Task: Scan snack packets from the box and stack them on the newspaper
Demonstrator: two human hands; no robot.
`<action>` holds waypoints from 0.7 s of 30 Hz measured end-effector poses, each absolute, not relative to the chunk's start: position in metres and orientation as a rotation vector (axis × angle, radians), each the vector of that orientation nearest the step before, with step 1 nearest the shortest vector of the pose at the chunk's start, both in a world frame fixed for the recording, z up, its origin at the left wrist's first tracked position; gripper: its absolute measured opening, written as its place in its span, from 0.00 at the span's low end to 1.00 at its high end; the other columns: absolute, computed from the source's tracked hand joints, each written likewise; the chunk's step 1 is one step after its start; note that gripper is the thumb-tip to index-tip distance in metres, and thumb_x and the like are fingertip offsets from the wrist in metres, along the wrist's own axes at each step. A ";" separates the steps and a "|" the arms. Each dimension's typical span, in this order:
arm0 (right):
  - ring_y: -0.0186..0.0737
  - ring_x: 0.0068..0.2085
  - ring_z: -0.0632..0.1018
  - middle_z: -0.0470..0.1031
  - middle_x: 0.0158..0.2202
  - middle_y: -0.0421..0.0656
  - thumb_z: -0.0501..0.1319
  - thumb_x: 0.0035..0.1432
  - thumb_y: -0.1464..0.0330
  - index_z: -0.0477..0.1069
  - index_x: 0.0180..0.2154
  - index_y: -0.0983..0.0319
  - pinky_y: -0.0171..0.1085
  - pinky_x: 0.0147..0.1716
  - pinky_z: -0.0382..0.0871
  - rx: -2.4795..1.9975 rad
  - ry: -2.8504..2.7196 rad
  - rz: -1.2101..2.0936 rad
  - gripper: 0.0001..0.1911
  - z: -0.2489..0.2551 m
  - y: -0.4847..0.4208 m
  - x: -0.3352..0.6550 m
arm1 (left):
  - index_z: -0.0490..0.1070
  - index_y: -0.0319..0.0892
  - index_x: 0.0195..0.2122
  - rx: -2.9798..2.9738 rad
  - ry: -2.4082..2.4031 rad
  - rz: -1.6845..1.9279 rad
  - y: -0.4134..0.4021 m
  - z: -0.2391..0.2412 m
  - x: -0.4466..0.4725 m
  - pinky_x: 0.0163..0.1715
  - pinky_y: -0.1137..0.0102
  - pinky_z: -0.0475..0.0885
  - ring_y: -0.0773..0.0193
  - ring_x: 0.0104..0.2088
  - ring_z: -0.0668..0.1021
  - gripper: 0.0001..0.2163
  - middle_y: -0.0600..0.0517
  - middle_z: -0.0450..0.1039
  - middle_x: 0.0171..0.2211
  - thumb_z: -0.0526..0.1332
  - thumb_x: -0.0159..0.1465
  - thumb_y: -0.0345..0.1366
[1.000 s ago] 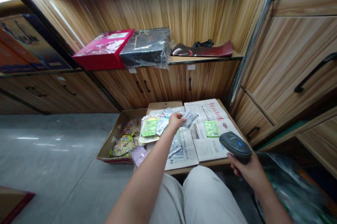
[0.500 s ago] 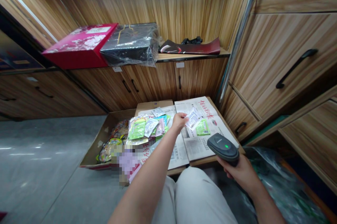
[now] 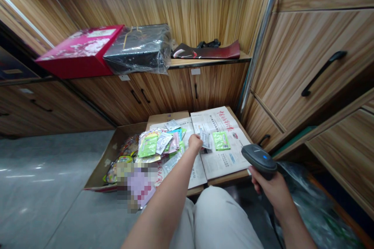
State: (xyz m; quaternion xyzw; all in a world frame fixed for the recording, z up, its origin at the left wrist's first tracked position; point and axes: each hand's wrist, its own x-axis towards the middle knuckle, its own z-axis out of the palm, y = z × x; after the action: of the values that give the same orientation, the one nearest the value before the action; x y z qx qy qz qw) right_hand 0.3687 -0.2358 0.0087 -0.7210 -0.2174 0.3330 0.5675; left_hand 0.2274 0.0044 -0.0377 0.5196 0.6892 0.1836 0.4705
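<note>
My left hand [image 3: 195,143] reaches forward over an open newspaper [image 3: 224,155] and pinches a small clear sachet [image 3: 205,139], low above the paper. A green sachet [image 3: 221,140] lies on the newspaper just right of it. My right hand [image 3: 270,188] grips a dark handheld barcode scanner [image 3: 259,156] with a blue light, held at the newspaper's right front corner. A heap of several coloured packets [image 3: 159,142] lies on the left part of the newspaper.
An open cardboard box [image 3: 108,155] with snack packets stands on the floor at the left. Wooden cabinets [image 3: 304,69] close in behind and on the right. On the shelf above lie a red gift box [image 3: 78,51], a plastic-wrapped black box [image 3: 140,48] and a dark red bag [image 3: 209,51].
My left hand has brought the clear sachet down closer to the newspaper, beside the green sachet. The scanner has shifted to the right, its light going from green to blue.
</note>
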 end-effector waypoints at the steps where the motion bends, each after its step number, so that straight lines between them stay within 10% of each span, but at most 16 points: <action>1: 0.35 0.15 0.70 0.70 0.15 0.39 0.71 0.43 0.51 0.70 0.23 0.62 0.33 0.12 0.63 -1.691 -0.507 0.776 0.21 0.009 -0.236 0.369 | 0.71 0.39 0.31 1.353 1.741 0.394 0.004 -0.040 0.225 0.31 0.69 0.76 0.55 0.36 0.82 0.11 0.45 0.78 0.37 0.63 0.49 0.19; 21: 0.36 0.15 0.70 0.71 0.15 0.41 0.73 0.37 0.51 0.72 0.21 0.63 0.34 0.13 0.64 -1.695 -0.432 0.842 0.22 0.010 -0.235 0.374 | 0.77 0.34 0.46 2.054 1.547 -0.188 -0.029 -0.030 0.257 0.47 0.70 0.72 0.53 0.51 0.78 0.14 0.38 0.77 0.49 0.63 0.60 0.31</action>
State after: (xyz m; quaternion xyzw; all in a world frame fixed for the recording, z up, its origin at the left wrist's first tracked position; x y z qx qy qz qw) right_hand 0.3745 -0.2353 0.0097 -0.7206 -0.1837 0.3580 0.5646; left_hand 0.2573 -0.0291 -0.0300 0.7653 0.5764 -0.0702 0.2777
